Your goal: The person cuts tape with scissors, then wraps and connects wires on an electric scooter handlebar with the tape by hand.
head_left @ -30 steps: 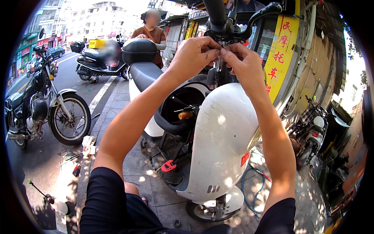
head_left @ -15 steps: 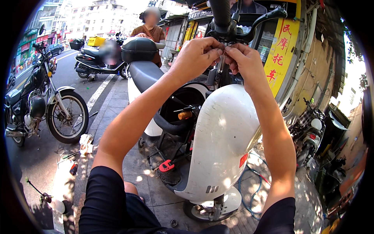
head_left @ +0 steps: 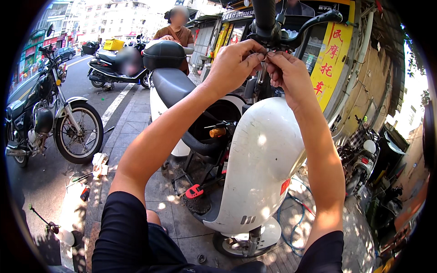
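Note:
Both my hands are raised at the handlebar of a white scooter (head_left: 261, 159), just below its black rubber grip (head_left: 263, 16) and beside the black brake lever (head_left: 318, 20). My left hand (head_left: 239, 63) has thumb and forefinger pinched together. My right hand (head_left: 287, 70) pinches close beside it, its other fingers curled. Whatever lies between the fingertips is too small and covered to name. Under the hands a dark, shiny upright part (head_left: 262, 75) of the handlebar shows. The scooter's black seat (head_left: 170, 84) and rear top box (head_left: 161, 55) are to the left.
A red-and-black tool (head_left: 194, 191) lies on the scooter's footboard. A blue hose (head_left: 291, 248) curls over the paving at right. Left are a parked motorcycle (head_left: 77, 129), a rag (head_left: 100, 164) and a spray bottle (head_left: 63, 236). A person (head_left: 175, 34) stands behind the top box.
The view has shifted slightly. My hands remain at the same spot under the grip, with the fingers making only small movements. The person behind has shifted a little.

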Tool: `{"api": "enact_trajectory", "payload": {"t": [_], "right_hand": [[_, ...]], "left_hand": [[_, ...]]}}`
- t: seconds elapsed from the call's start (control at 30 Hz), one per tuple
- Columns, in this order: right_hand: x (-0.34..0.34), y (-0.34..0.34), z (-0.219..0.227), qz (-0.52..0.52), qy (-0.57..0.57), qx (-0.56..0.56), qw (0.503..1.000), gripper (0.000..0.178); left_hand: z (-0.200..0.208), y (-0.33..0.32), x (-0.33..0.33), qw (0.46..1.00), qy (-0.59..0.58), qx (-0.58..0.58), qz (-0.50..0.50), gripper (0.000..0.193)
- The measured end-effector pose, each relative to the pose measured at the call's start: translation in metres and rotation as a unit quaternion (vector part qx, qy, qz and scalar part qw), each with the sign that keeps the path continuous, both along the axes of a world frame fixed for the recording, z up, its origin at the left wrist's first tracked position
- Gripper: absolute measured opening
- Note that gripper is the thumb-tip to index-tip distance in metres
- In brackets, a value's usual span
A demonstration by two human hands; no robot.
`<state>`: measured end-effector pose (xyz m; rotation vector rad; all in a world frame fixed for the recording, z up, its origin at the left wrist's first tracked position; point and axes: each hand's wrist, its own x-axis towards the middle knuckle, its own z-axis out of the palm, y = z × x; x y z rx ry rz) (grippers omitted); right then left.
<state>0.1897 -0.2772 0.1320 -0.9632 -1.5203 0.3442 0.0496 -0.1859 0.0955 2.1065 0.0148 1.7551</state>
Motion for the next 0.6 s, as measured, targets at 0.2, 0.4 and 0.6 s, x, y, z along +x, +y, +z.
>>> {"api": "enact_trajectory", "payload": {"t": [0.2,0.4,0.6], "right_hand": [[0.003,0.003,0.000,0.052,0.068,-0.028,0.996,0.016],[0.003,0.011,-0.005,0.074,0.127,-0.029,0.989,0.014],[-0.002,0.015,-0.011,0.066,0.165,-0.021,0.984,0.014]], "left_hand": [[-0.003,0.001,0.006,1.000,-0.027,0.006,0.000,0.022],[-0.008,0.000,0.007,0.993,-0.071,0.055,0.070,0.019],[-0.015,0.000,0.004,0.959,-0.102,0.181,0.195,0.019]]}}
